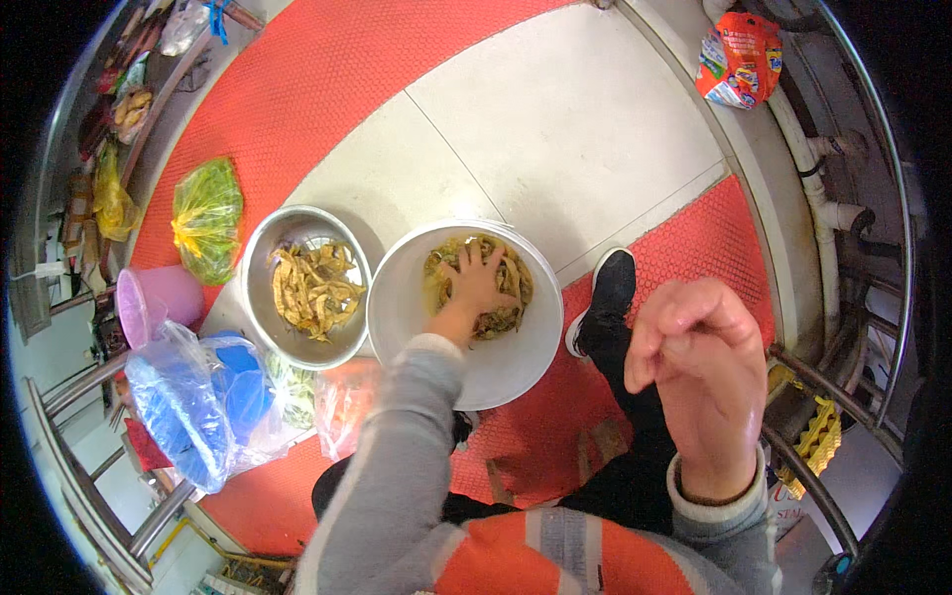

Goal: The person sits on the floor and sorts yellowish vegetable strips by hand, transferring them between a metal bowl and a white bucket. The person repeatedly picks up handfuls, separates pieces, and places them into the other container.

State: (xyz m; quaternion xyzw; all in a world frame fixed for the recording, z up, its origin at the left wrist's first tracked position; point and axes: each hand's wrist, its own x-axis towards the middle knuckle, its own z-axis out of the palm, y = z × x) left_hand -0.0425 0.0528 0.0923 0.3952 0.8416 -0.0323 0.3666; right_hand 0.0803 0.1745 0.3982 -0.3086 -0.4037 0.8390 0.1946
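Note:
A white plastic bucket (401,297) stands on the floor before me, with pickled vegetables (513,279) in yellowish liquid at its bottom. My left hand (476,286) reaches into it, fingers spread over the vegetables; nothing is gripped. Left of the bucket sits a round metal basin (256,327) holding a pile of yellow-brown vegetable pieces (312,290). My right hand (699,364), wet and empty-looking, is raised over my right leg with its fingers curled; whether something small is inside cannot be told.
A tied yellow-green bag (212,223), a pink bucket (160,301) and a blue container in clear plastic (186,416) stand at left. Red mats (297,97) cover parts of the tiled floor. My black shoe (613,290) is right of the bucket; a Tide bag (744,63) lies near pipes (807,163).

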